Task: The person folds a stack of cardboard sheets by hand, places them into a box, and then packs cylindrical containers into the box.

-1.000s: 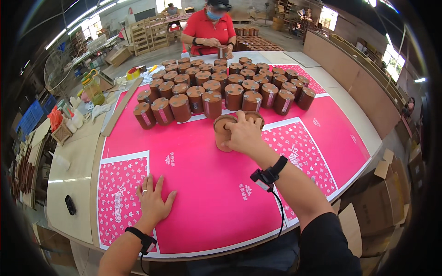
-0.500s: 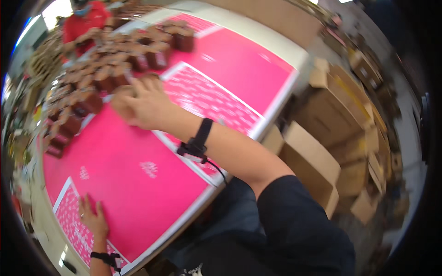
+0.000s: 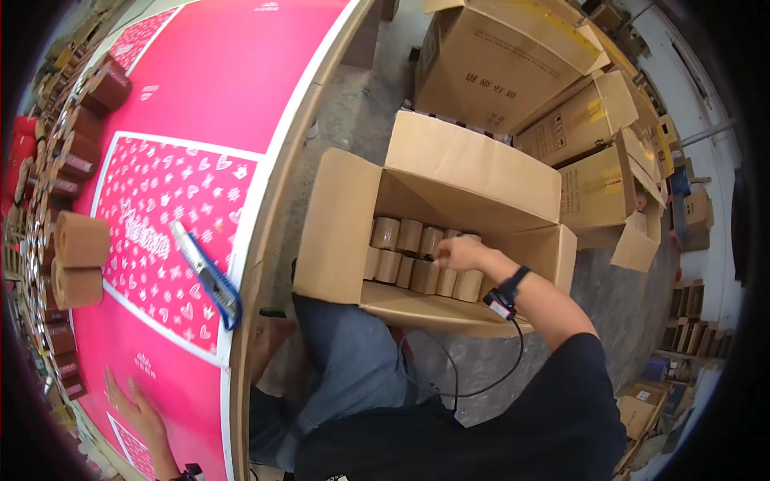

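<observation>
Two brown cylinders (image 3: 83, 240) sit side by side on the table (image 3: 237, 401), where the left hand (image 3: 143, 413) lies on a pink sheet (image 3: 233, 88), its grip wide and unladen. A blue utility knife (image 3: 207, 275) rests near the edge. Rightward, an open carton (image 3: 473, 164) contains tan cylinders (image 3: 409, 236) in rows; the right hand (image 3: 461, 253) is among them, its grip narrow, though whether it holds one cannot be told.

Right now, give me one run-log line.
left hand: on pink tabletop | right hand: at cylinders in open carton, grip unclear | blue cutter: on tabletop
</observation>
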Action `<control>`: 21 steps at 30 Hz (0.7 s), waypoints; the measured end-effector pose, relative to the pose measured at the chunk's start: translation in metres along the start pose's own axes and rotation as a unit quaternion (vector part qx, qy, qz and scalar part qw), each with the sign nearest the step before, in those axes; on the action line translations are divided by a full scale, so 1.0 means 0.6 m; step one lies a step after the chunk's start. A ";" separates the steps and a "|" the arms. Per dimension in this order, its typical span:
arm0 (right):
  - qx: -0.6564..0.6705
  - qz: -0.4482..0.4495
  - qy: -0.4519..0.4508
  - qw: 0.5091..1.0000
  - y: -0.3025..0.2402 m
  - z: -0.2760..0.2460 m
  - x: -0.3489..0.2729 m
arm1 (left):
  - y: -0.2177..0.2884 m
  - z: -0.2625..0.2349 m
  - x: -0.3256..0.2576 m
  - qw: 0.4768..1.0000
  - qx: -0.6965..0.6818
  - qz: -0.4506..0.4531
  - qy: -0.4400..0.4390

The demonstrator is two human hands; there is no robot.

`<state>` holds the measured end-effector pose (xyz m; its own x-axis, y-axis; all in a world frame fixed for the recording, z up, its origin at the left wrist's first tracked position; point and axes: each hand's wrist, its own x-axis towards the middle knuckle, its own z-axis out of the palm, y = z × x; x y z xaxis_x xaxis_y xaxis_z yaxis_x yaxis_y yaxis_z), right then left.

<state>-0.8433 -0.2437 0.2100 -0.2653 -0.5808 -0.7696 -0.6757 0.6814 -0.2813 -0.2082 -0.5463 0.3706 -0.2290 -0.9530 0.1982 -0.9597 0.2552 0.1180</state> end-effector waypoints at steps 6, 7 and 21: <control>0.018 0.137 -0.059 0.989 0.128 0.163 0.194 | 0.263 0.005 0.000 0.960 -0.008 0.227 -0.166; 0.027 0.146 -0.086 0.985 0.150 0.181 0.207 | 0.271 0.008 -0.001 0.949 0.008 0.251 -0.188; -0.053 0.130 -0.227 0.964 0.199 0.245 0.304 | 0.276 0.011 0.017 0.933 -0.019 0.311 -0.178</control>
<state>-0.8714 -0.2027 -0.0483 -0.1225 -0.1264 -0.9844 -0.6996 0.7145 -0.0047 -0.3702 -0.5146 0.3857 -0.7861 -0.6106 -0.0957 -0.6181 0.7764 0.1235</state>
